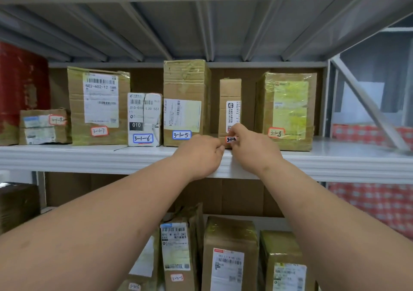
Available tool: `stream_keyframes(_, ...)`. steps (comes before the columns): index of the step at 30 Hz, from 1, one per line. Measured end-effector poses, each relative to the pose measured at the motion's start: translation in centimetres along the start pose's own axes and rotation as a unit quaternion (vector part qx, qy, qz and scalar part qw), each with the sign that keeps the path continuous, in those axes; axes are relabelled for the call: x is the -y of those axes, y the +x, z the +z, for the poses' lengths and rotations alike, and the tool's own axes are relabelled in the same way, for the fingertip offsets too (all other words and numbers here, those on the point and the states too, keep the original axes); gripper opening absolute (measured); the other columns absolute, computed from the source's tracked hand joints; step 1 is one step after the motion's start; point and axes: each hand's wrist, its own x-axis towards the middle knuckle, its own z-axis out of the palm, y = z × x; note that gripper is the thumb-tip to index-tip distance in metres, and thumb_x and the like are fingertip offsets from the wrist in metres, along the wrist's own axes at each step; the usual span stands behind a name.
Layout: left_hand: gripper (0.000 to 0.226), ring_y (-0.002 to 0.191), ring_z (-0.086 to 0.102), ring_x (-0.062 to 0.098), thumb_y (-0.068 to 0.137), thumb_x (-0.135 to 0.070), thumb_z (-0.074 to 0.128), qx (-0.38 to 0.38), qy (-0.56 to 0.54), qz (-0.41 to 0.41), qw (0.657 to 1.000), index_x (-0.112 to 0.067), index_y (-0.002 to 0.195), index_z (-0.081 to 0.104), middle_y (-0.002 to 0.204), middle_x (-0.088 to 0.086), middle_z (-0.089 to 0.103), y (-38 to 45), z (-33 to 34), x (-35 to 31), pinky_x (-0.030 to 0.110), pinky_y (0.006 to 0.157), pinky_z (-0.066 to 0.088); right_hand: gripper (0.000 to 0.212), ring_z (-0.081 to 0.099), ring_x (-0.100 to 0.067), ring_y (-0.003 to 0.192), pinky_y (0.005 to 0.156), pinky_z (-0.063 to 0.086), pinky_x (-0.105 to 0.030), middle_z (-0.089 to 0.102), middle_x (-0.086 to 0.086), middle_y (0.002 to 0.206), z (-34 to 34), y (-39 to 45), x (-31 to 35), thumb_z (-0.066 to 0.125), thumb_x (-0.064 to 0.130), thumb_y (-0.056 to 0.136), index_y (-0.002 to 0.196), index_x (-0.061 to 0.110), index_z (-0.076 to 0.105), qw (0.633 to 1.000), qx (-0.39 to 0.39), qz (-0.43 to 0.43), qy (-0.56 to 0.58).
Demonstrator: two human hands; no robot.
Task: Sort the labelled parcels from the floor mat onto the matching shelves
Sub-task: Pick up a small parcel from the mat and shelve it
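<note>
- The grey metal shelf runs across the whole view, its upper board carrying a row of labelled parcels and a lower board below holding more.
- A red carton stands at the far left of the upper board.
- The tall box marked 3-1-7 stands left of centre, with a low taped box just beside it on the left.
- The box marked 3-1-5 is the tallest in the row and stands near the middle.
- The box marked 3-1-3, wrapped in shiny tape, stands at the right end of the row.
- The white parcel marked 3-1-6 sits between the 3-1-7 and 3-1-5 boxes, touching or nearly touching both.
- The narrow upright box stands between the 3-1-5 and 3-1-3 boxes, at the front edge of the upper board.
- The left hand reaches to the foot of that narrow box, fingers curled at the left end of its small tag.
- The right hand pinches the same tag from the right, thumb and fingers curled round it against the box front.
- The tag's last figure is covered by the fingers.
</note>
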Motion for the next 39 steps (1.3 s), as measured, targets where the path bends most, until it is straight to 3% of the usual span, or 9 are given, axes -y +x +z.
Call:
stream_keyframes(6,0.044,0.129,0.043,0.026,0.106,-0.036,0.028,0.024,0.014,0.000,1.000,-0.023,0.142,0.050,0.140,0.004,0.055,0.1,-0.2,0.1,0.046,0.104,0.042,0.040,0.056,-0.034,0.112,0.078,0.043,-0.037,0.061,-0.011,0.130,-0.4,-0.1,0.0,0.037,0.022,0.101,0.141,0.028,0.042,0.999,0.036,-0.013,-0.008)
stream_keyframes(12,0.050,0.126,0.038,0.029,0.106,-0.044,0.017,0.039,0.084,0.017,0.996,-0.030,0.149,0.039,0.147,0.000,0.047,-0.5,0.4,-0.2,0.048,0.104,0.038,0.036,0.056,-0.033,0.109,0.076,0.042,-0.035,0.060,-0.013,0.126,-0.3,-0.4,-0.1,0.037,0.024,0.103,0.137,0.020,0.047,0.999,0.030,-0.013,-0.026)
stream_keyframes(17,0.056,0.140,0.026,0.029,0.104,-0.050,0.022,0.032,0.110,0.025,0.993,-0.025,0.153,0.031,0.158,0.001,0.032,-1.0,0.5,-0.1,0.049,0.113,0.030,0.036,0.054,-0.031,0.109,0.088,0.045,-0.040,0.058,-0.012,0.116,0.1,-1.4,-0.7,0.038,0.033,0.103,0.127,0.013,0.055,0.999,-0.019,-0.048,-0.010)
stream_keyframes(20,0.057,0.143,0.022,0.026,0.104,-0.050,0.026,0.020,0.105,0.044,0.993,-0.025,0.155,0.024,0.160,0.000,0.026,-1.5,0.5,0.0,0.048,0.115,0.027,0.044,0.047,-0.029,0.121,0.099,0.042,-0.041,0.053,-0.011,0.131,0.0,-2.5,-1.2,0.040,0.040,0.102,0.136,0.015,0.051,0.997,-0.032,-0.071,-0.001)
stream_keyframes(24,0.062,0.146,0.018,0.025,0.102,-0.053,0.029,-0.011,0.135,0.039,0.990,-0.024,0.157,0.019,0.162,-0.001,0.022,-2.4,1.1,0.2,0.047,0.119,0.024,0.056,0.029,-0.027,0.143,0.116,0.028,-0.046,0.034,-0.006,0.156,-0.2,-4.3,-2.0,0.036,0.050,0.101,0.150,0.023,0.036,0.995,-0.013,-0.087,-0.045)
stream_keyframes(35,0.065,0.145,0.017,0.025,0.100,-0.054,0.034,-0.037,0.151,0.016,0.988,-0.021,0.154,0.021,0.161,0.002,0.020,-6.2,1.5,-2.1,0.047,0.120,0.017,0.054,0.030,-0.023,0.141,0.119,0.021,-0.044,0.037,-0.003,0.153,-1.8,-8.4,-3.7,0.046,0.049,0.097,0.145,0.025,0.039,0.987,-0.004,-0.135,-0.081)
stream_keyframes(39,0.069,0.150,0.006,0.025,0.100,-0.055,0.035,-0.024,0.155,-0.004,0.988,-0.024,0.157,0.012,0.165,0.000,0.008,-8.2,1.9,-3.6,0.048,0.123,0.011,0.061,0.019,-0.022,0.148,0.121,0.016,-0.046,0.024,-0.002,0.160,-2.0,-10.2,-4.4,0.048,0.050,0.096,0.150,0.027,0.031,0.987,0.007,-0.142,-0.079)
